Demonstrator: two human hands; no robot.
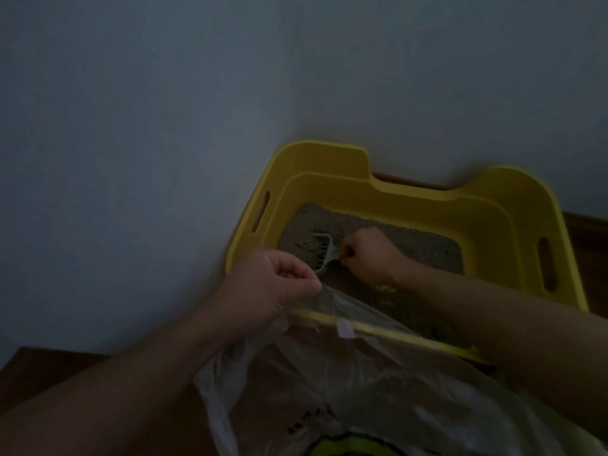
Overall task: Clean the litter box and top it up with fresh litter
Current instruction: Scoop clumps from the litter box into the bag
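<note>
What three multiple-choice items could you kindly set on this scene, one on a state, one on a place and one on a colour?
1. The left hand: A hangs idle; B pinches the edge of the plastic bag; C makes an empty fist.
2. The head of the scoop is: A in the litter; B inside the plastic bag; C in mid-air.
3. The litter box is: A blue; B yellow; C white.
Key: 1 B, fingers pinch the clear edge; 2 A, it rests on grey litter; 3 B, its walls are yellow.
</note>
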